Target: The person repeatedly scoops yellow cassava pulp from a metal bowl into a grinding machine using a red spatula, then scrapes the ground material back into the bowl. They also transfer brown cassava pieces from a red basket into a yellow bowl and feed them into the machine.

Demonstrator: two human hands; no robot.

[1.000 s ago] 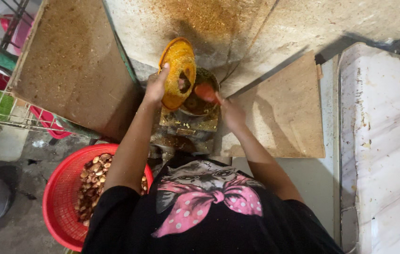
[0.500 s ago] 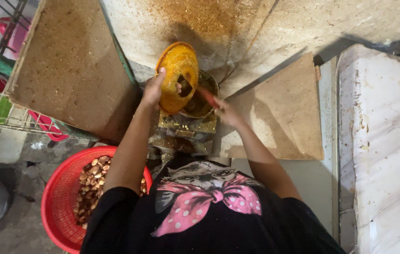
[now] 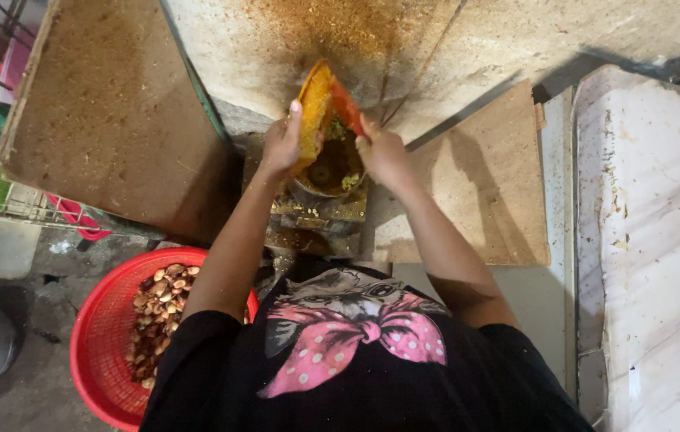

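Tilted steeper now, yellow bowl [image 3: 314, 112] (left hand [image 3: 280, 148] gripping) over grinder [image 3: 332, 172]

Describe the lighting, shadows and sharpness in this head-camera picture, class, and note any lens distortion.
Head view: light falls from the upper left, so the left hand, right hand and arms cast dark shadows rightward onto the brown board; the white slab looks bright and slightly washed out; the red basket stays sharp; straight edges bow near the frame edges, wide-lens distortion.
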